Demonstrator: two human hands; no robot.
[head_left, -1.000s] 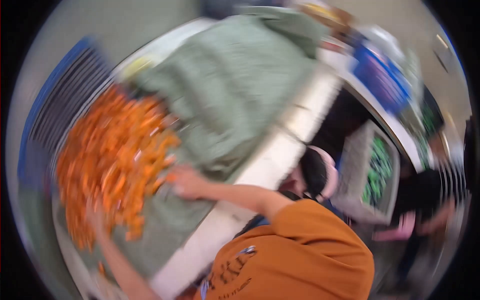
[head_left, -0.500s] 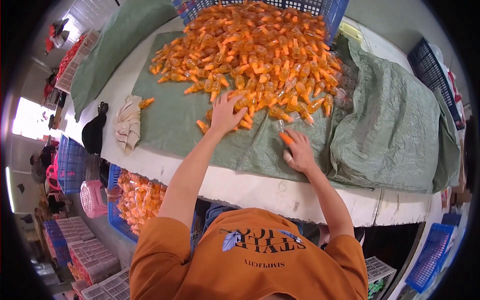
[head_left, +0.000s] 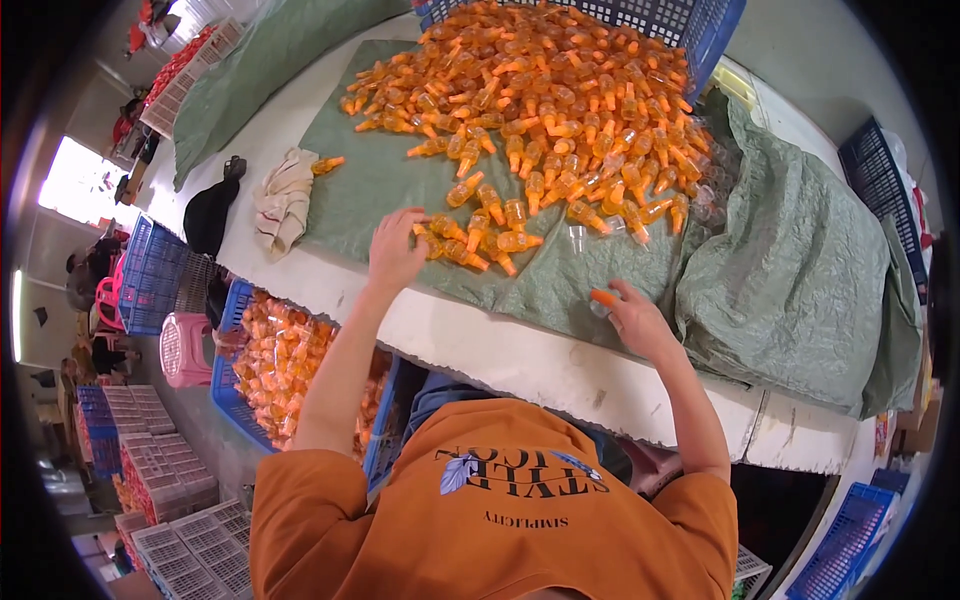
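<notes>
Centre right: my right hand (head_left: 640, 320) pinches an orange-tipped piece (head_left: 603, 298) over bare cloth (head_left: 560, 290); left hand (head_left: 394, 252): grip unclear; blue crate (head_left: 716, 48), top, cropped.

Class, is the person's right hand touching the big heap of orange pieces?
No, the right hand is over the green sheet, visibly apart from the heap of orange pieces.

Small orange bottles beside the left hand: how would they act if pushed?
The small orange bottles would probably roll, since their bodies look rounded. Their tapered tips may make them veer. Their shiny surfaces suggest they could be slippery.
</notes>
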